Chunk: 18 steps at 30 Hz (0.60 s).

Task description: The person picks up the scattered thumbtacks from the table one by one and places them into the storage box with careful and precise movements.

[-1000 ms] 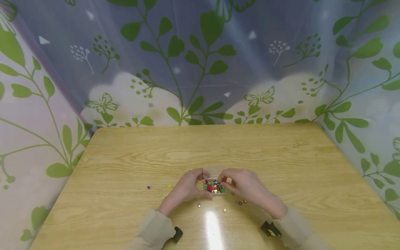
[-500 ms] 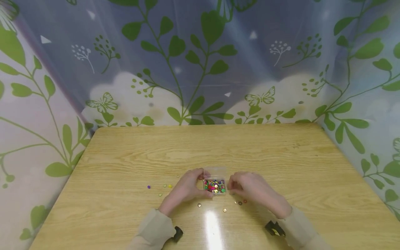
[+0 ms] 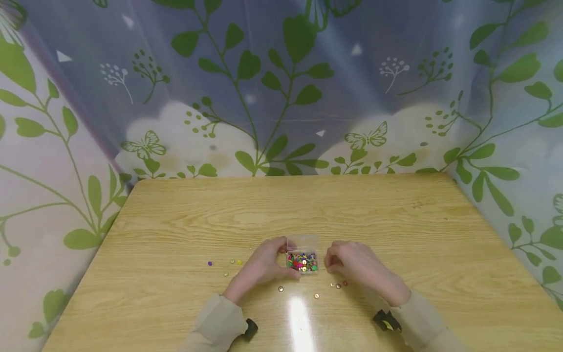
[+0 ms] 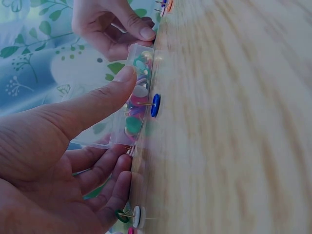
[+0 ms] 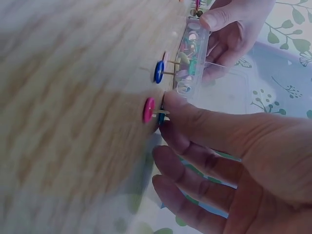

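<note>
A small clear plastic box (image 3: 302, 272) stands on the table with its lid raised at the back, filled with thumbtacks (image 3: 302, 263) of many colours. My left hand (image 3: 263, 266) holds the box from its left, thumb along the near wall and fingers round the far corner. To the right of the box, my right hand (image 3: 358, 268) is down at the tabletop. Its thumb and forefinger pinch a dark thumbtack (image 5: 161, 117), partly covered by the fingertips. Beside these lies a pink-looking thumbtack (image 5: 148, 110), point sideways.
Loose thumbtacks lie around the box: a purple one (image 3: 209, 263) and a yellow one (image 3: 239, 262) at the left, a gold one (image 3: 316, 296) in front, a red one (image 3: 345, 283) near my right hand. Patterned curtains (image 3: 281, 88) surround the wooden table (image 3: 281, 205).
My right hand has left the box's top and moved right, down to the table beside it. The left hand has stayed on the box.
</note>
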{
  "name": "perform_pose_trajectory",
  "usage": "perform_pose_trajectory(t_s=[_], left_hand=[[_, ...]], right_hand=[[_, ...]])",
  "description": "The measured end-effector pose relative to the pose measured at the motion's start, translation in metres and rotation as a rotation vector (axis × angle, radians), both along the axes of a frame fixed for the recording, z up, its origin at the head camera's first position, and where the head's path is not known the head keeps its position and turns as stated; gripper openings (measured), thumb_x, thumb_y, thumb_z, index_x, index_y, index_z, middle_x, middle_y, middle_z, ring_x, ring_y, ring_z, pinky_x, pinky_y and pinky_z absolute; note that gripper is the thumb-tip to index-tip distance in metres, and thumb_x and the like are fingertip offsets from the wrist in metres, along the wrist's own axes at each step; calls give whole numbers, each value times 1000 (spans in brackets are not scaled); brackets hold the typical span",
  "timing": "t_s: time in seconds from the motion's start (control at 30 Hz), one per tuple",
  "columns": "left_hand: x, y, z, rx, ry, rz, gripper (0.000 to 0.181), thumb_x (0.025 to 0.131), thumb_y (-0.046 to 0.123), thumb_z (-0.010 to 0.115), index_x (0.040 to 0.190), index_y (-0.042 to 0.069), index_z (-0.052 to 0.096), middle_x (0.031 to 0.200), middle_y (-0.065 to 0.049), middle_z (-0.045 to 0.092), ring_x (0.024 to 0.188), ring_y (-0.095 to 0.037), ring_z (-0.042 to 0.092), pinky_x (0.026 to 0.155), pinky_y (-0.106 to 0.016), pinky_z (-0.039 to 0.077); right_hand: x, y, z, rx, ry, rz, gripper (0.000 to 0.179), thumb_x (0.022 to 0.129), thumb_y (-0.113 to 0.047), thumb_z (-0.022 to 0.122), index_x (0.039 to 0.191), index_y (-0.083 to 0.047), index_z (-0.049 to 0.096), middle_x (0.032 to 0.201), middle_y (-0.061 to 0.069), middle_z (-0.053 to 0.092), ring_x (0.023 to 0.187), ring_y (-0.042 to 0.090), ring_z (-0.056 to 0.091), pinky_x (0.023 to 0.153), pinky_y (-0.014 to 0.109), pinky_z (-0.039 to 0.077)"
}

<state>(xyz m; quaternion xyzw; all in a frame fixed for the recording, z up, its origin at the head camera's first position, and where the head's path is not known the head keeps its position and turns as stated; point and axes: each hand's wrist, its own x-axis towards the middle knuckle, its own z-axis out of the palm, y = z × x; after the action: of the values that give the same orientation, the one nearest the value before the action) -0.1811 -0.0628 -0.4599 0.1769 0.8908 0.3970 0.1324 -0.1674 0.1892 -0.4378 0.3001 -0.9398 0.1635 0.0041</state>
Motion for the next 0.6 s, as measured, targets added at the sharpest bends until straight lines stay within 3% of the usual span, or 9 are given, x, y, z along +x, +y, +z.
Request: perform_pose_trajectory(t_s=[0.37, 0.6], left_hand=[[-1, 0, -1, -1, 4, -3, 65, 72, 33, 92, 126, 11, 64, 123, -9, 66, 115, -28, 60, 101, -47, 49], [-1, 0, 0, -5, 6, -4, 66, 72, 33, 92, 126, 10, 64, 123, -10, 67, 115, -29, 60, 101, -48, 49]], right_hand=[[-2, 2, 2, 43, -75, -62, 16, 80, -19, 83, 78, -21, 68, 73, -14, 63, 62, -1, 52, 56, 18, 46], [-3, 1, 2, -16, -49, -57, 14, 84, -17, 80, 80, -22, 67, 80, -10, 71, 62, -3, 53, 55, 16, 46]])
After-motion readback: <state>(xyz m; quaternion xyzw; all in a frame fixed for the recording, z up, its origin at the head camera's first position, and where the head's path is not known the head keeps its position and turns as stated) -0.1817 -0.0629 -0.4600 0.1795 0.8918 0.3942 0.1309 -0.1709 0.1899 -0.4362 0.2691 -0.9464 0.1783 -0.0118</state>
